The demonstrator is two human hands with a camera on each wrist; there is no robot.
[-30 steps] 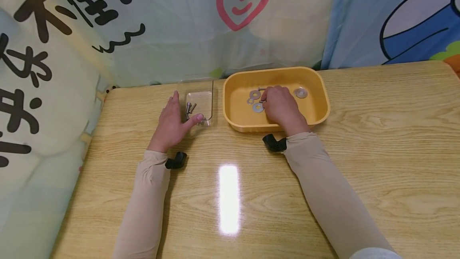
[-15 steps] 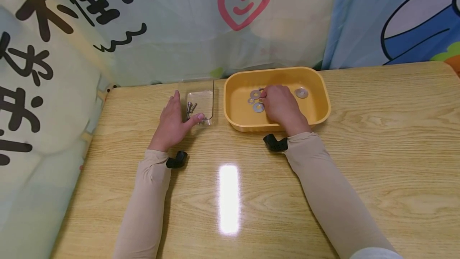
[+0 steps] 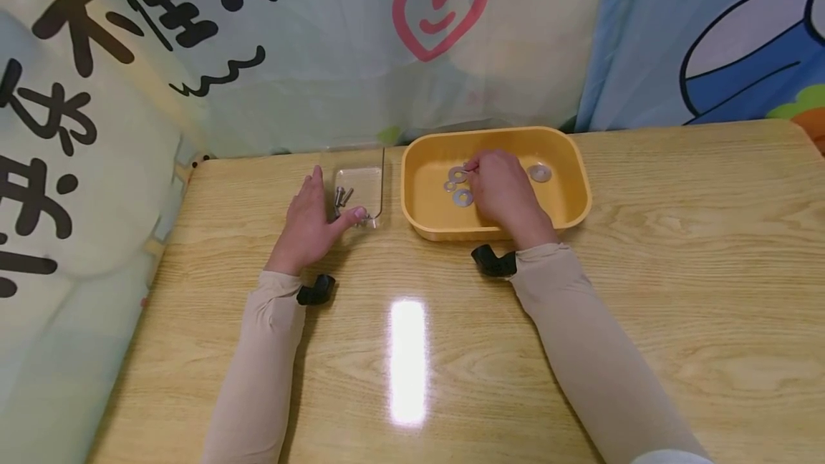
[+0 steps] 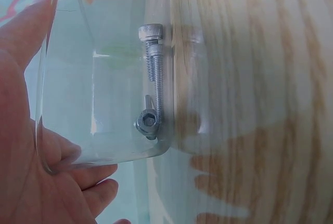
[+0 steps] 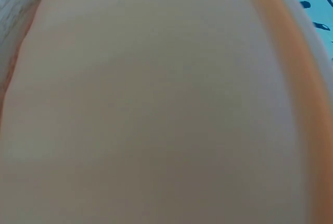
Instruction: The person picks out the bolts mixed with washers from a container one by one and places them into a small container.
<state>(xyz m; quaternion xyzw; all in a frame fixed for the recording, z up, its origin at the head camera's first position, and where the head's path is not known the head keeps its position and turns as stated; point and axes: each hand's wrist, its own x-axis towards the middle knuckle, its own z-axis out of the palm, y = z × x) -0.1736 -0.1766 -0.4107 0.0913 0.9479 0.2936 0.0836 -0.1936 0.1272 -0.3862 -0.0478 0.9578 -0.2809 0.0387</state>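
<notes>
My left hand [image 3: 306, 222] rests against the left and near sides of a clear plastic box [image 3: 362, 172], its fingers extended and thumb along the near rim. Several socket-head bolts [image 4: 153, 62] lie together inside it, as the left wrist view shows. Within the yellow tray [image 3: 425, 225], my right hand [image 3: 505, 190] has its fingers curled and seems to pinch a bolt, mostly hidden by the fingertips. Flat washers [image 3: 462, 197] lie just left of those fingers. The right wrist view shows mostly a blurred pale surface.
More washers [image 3: 539, 172] lie at the tray's right end. Box and tray stand side by side near the back edge of the wooden table [image 3: 361, 349]. A printed cloth [image 3: 309, 106] hangs close behind them.
My right fingertips have shifted slightly toward the tray's back; the bolt seen beside them earlier no longer shows on the tray floor. The left hand stays put. The head view tilts slightly.
</notes>
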